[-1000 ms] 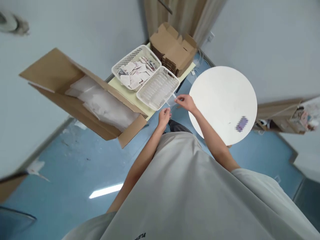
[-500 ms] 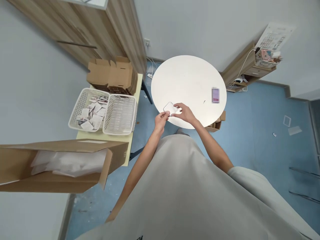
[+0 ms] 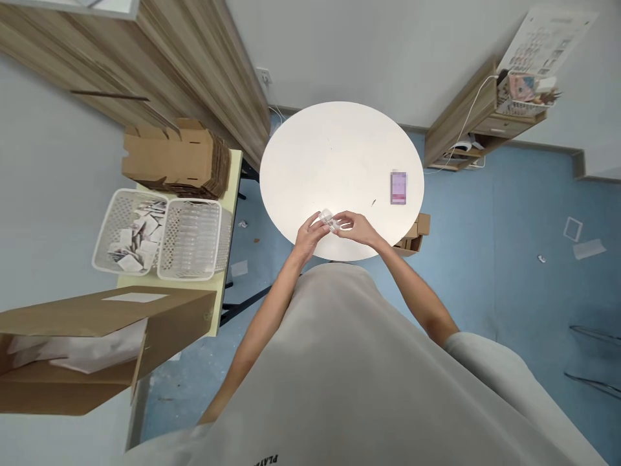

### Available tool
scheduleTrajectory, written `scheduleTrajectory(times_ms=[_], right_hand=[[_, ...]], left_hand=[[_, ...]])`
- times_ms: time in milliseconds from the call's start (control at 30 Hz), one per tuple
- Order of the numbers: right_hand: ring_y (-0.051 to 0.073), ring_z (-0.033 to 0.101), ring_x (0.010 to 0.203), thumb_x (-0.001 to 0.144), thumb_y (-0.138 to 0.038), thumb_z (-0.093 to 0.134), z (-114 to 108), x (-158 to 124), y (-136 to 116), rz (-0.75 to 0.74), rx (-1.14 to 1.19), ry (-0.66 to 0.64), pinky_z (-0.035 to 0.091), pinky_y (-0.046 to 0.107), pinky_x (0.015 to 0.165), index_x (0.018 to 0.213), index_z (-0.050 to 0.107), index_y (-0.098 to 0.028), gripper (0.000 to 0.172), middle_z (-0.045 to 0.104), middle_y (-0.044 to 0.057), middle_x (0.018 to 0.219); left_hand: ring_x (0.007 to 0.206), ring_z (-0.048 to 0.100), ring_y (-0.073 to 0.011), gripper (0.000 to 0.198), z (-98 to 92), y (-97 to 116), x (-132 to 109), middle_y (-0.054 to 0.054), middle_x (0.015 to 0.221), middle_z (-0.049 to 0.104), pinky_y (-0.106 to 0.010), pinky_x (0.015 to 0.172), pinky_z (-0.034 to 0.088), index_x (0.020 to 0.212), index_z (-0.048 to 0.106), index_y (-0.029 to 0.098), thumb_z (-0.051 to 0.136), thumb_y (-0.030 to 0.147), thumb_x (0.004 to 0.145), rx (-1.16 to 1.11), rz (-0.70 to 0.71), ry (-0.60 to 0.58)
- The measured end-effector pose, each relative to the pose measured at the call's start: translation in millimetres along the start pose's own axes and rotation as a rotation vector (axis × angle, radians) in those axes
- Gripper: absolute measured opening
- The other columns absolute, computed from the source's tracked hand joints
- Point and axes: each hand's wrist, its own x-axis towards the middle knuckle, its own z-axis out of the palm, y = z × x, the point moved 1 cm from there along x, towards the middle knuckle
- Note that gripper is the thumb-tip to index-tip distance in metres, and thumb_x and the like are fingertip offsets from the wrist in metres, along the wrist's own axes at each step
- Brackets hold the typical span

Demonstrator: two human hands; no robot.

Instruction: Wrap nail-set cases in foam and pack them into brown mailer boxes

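**Above a round white table (image 3: 334,162), a clear case (image 3: 326,219) is held**

The round table takes up the middle of the view. To its left, a pale yellow side table (image 3: 235,173) bears an open cardboard box (image 3: 179,320) with white sheeting inside, a stack of brown cartons (image 3: 165,154) and two white baskets side by side. The larger basket (image 3: 107,228) holds a heap of printed cards; the smaller basket (image 3: 167,247) holds rows of clear pieces.

The person's right hand (image 3: 358,230) has its fingertips pinched on the case; the left hand (image 3: 308,237) grips it from the other side. A blurred purple rectangle (image 3: 398,189) lies near the table's right edge.

The case is over the near part of the tabletop, between the hands — its long axis appears to slant from upper left to lower right. It looks boxy, see-through and colourless, with pale glints; finer detail is too small to tell.
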Motion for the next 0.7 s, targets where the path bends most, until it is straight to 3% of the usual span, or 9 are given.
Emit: scheduleTrajectory(times_ms=[133,300,500,700], right_hand=[[0.029,0.08,0.118,0.079,-0.037,0.089,-21,-4,15,0.054,0.041,-0.058,0.064,0.047,0.112,0.12,0.083,-0.021,0.045,0.084,0.01,0.129],[0.028,0.08,0.116,0.075,-0.033,0.091,-37,-2,23,0.075,0.089,-0.088,0.062,0.045,0.114,0.117,0.086,-0.019,0.044,0.087,0.009,0.119],[0.028,0.081,0.111,0.073,-0.03,0.09,-57,7,27,0.113,0.169,-0.072,0.063,0.045,0.111,0.11,0.09,-0.019,0.038,0.088,0.008,0.113],[0.023,0.081,0.102,0.083,-0.045,0.091,-79,10,15,0.096,0.349,-0.063,0.066,0.037,0.1,0.102,0.087,-0.019,0.033,0.087,0.008,0.109]], left_hand=[[0.137,0.073,-0.0372,0.107,13.6,-20,9,-0.017,0.138,0.08,-0.057,0.127,0.049,0.161,0.057,0.019,0.103,0.043,0.067,0.036,-0.036,0.044],[0.137,0.073,-0.0382,0.1,26.1,-32,18,-0.017,0.138,0.08,-0.057,0.125,0.051,0.154,0.063,0.018,0.103,0.044,0.066,0.065,-0.039,0.074],[0.135,0.075,-0.036,0.079,41.0,-21,21,-0.018,0.14,0.08,-0.055,0.126,0.052,0.139,0.072,0.017,0.103,0.043,0.07,0.014,-0.054,0.011],[0.148,0.067,-0.0408,0.087,38.0,0,20,-0.023,0.16,0.068,-0.059,0.127,0.048,0.148,0.069,0.021,0.105,0.041,0.071,-0.079,-0.091,-0.153]])
